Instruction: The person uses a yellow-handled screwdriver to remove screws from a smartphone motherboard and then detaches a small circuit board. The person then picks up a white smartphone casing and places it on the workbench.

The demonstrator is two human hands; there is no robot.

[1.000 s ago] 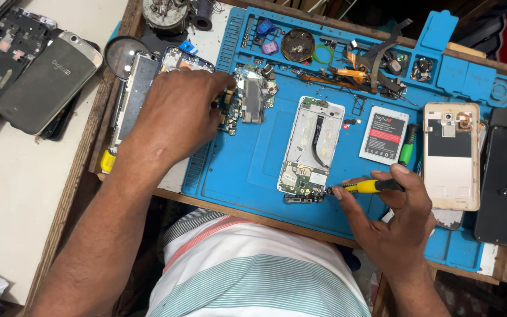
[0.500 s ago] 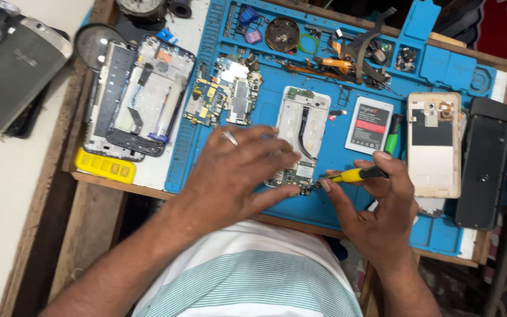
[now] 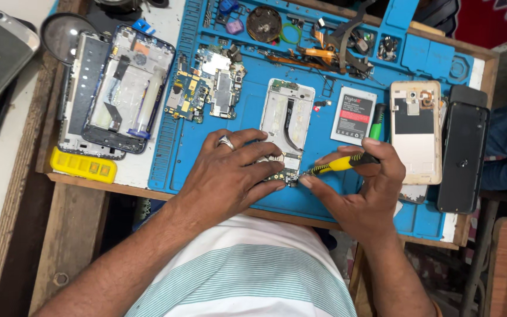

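An opened white phone frame lies on the blue repair mat. My left hand, with a ring on one finger, rests on the frame's lower end and presses it down. My right hand grips a yellow-handled screwdriver, whose tip touches the frame's bottom edge beside my left fingertips. Two circuit boards lie on the mat to the upper left of the frame.
A phone battery and a green tool lie right of the frame, then a gold back cover and a black phone. Left are two dismantled phones, a yellow strip, a magnifier. Small parts fill the mat's top trays.
My left hand came from the circuit boards at the upper left down onto the phone frame. The screwdriver tip moved in to the frame's bottom edge. The camera has come closer.
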